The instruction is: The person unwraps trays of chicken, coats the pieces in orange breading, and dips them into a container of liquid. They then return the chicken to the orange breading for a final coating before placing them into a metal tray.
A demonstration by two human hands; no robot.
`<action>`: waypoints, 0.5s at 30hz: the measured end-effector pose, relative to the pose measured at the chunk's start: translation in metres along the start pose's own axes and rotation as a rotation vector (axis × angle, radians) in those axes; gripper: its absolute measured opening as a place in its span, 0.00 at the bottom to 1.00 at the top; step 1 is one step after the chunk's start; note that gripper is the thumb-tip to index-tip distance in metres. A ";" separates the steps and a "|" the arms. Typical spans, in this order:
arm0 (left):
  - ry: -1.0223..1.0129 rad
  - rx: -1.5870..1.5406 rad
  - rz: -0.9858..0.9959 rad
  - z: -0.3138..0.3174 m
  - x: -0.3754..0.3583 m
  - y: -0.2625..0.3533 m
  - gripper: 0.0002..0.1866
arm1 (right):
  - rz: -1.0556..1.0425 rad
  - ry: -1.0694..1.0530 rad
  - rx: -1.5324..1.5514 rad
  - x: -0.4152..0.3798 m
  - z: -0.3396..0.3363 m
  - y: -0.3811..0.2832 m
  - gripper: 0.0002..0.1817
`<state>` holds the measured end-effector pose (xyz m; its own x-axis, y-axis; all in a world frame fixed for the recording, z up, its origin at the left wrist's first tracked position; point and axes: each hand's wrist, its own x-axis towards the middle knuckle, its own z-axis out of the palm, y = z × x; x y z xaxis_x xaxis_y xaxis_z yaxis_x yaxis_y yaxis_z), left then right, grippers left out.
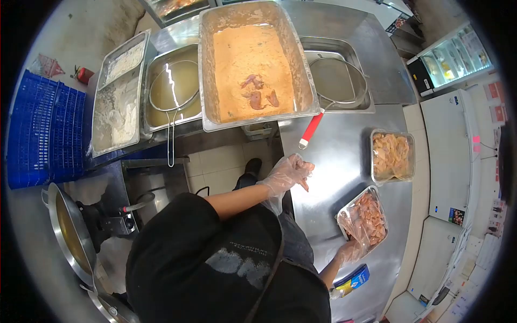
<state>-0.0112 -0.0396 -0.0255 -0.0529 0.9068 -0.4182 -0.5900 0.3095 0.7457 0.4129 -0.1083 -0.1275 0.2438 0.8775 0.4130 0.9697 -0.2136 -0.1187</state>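
My left hand [291, 173], in a clear plastic glove, hovers over the near edge of the steel table with its fingers curled together. Whether something small is pinched in them is hard to make out. Down at the right, my gloved right hand [353, 251] grips clear plastic film [358, 223] at the near corner of a tray of raw meat strips [374, 212]. The film partly covers that meat. Ahead stands a deep steel pan [314, 107] of orange breading [253, 59], with several dark meat pieces [257, 98] lying on it.
A second tray of pale meat [392, 156] stands at the right. Wire strainers [175, 91] sit over liquid-filled pans; one has a red handle [311, 129]. White flour [124, 118], blue crates [46, 129] and a wok [70, 231] are leftward. A blue-yellow packet [353, 280] lies near my right wrist.
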 end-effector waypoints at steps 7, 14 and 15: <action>-0.096 0.080 0.041 -0.020 0.002 0.062 0.15 | -0.194 -0.364 -0.152 -0.024 -0.030 -0.005 0.21; 0.200 0.274 0.264 -0.097 -0.016 0.156 0.15 | 0.382 -0.762 0.456 0.017 -0.125 -0.244 0.21; 0.291 0.309 0.255 -0.111 -0.015 0.166 0.16 | 0.329 -0.726 0.414 0.018 -0.120 -0.259 0.20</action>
<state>-0.1981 -0.0335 0.0469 -0.4136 0.8606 -0.2971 -0.2644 0.1987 0.9437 0.1678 -0.0883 0.0189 0.3022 0.8843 -0.3558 0.7349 -0.4539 -0.5039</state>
